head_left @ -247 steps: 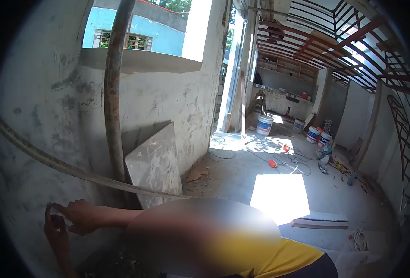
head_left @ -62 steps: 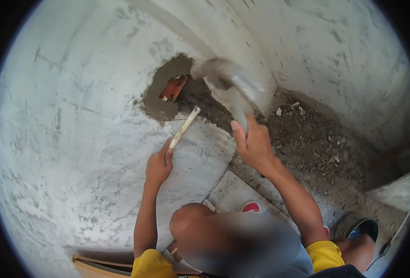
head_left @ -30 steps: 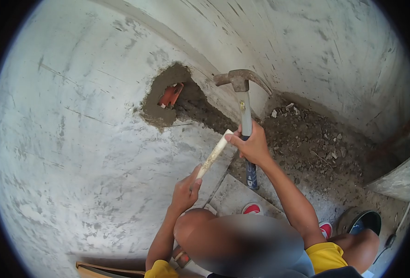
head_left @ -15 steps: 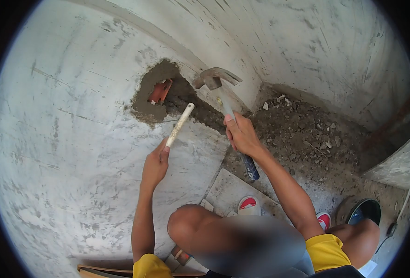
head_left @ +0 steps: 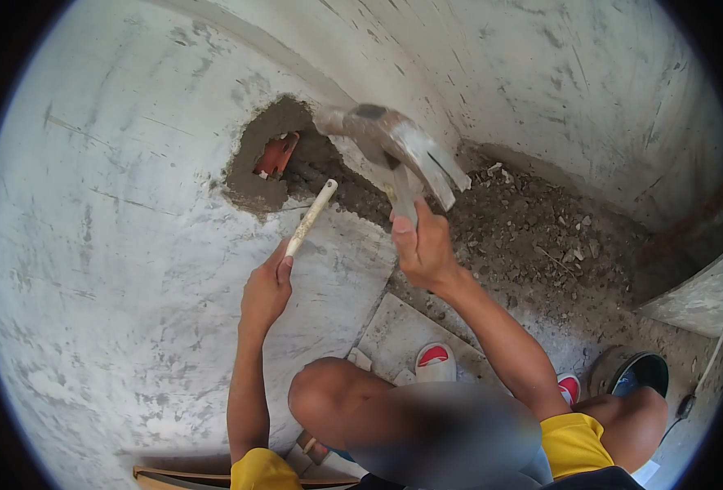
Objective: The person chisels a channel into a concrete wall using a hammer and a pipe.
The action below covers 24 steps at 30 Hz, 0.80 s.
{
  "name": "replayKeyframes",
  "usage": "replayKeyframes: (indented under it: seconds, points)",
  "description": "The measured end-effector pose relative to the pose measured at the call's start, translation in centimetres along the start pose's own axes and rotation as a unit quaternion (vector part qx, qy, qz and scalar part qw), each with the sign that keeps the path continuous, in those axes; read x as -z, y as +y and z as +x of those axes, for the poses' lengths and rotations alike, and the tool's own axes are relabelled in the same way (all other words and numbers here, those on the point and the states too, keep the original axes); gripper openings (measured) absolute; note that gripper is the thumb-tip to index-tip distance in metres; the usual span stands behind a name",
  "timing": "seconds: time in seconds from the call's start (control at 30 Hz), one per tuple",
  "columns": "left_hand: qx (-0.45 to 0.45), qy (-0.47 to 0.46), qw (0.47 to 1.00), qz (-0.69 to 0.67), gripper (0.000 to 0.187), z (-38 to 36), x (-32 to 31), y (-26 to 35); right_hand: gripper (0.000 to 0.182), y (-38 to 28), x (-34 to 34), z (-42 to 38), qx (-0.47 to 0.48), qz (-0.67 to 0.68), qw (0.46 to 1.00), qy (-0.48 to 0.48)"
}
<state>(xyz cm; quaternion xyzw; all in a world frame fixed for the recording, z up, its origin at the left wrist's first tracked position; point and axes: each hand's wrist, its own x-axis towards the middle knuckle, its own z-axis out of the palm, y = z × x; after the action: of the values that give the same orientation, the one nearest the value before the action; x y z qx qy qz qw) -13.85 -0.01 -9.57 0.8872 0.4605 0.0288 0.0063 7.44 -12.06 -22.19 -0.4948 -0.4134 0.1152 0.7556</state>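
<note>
Fingers of the left hand (head_left: 265, 287) wrap tight around the lower end of a pale chisel (head_left: 311, 217), just left of the frame's centre; the chisel slants up and to the right, its tip at the lower edge of a rough hole (head_left: 257, 167) broken into the plastered wall (head_left: 108, 269), upper left of centre. An orange-red piece (head_left: 276, 153) shows inside the hole. The right hand (head_left: 421, 249), closed in a fist with the thumb along the handle, grips a hammer (head_left: 394, 151) whose blurred head hangs above the chisel tip, top centre. Rubble (head_left: 541, 237) lies on the floor at right.
</note>
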Motion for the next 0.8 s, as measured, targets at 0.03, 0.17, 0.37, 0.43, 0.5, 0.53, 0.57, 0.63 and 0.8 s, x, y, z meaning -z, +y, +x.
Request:
replayKeyframes:
  seconds: [0.03,0.17,0.37,0.43,0.5,0.53,0.57,0.63,0.8]
  points:
    - [0.004,0.0,1.0,-0.006,0.04,-0.1,-0.1,-0.1,0.043,0.9,-0.8,-0.5,0.03,0.001,0.999,0.033]
    - [-0.021,0.012,0.999,-0.021,0.04,0.3,-2.2,-2.0,0.04,4.3,-1.5,-0.9,-0.123,-0.157,0.962,-0.187]
    - [-0.036,0.033,0.998,-0.035,0.041,-0.2,-2.5,-1.7,0.038,0.3,0.4,0.3,-0.101,-0.089,0.979,-0.152]
    - [-0.009,0.017,0.999,-0.038,0.04,-0.5,-2.0,-1.4,0.038,-1.7,0.7,1.1,-0.013,-0.036,0.997,-0.074]
    - [-0.006,-0.003,1.0,-0.029,0.041,0.1,-1.4,-1.1,0.038,-3.2,1.2,1.6,0.0,-0.028,0.998,-0.063]
    - [-0.005,-0.001,1.0,-0.027,0.041,0.2,-1.0,-0.7,0.038,-3.7,1.5,1.9,0.013,-0.023,0.998,-0.05]
    - [-0.01,-0.005,1.0,-0.012,0.041,0.3,-0.7,-0.2,0.038,-3.9,1.7,2.1,0.015,-0.022,0.998,-0.049]
    - [-0.014,-0.01,1.0,0.001,0.042,0.5,-0.1,1.3,0.039,-3.9,2.0,2.1,0.02,-0.016,0.998,-0.049]
    - [0.023,-0.055,0.992,0.109,0.041,1.3,2.3,4.6,0.039,-2.7,2.4,2.4,0.009,-0.033,0.998,-0.053]
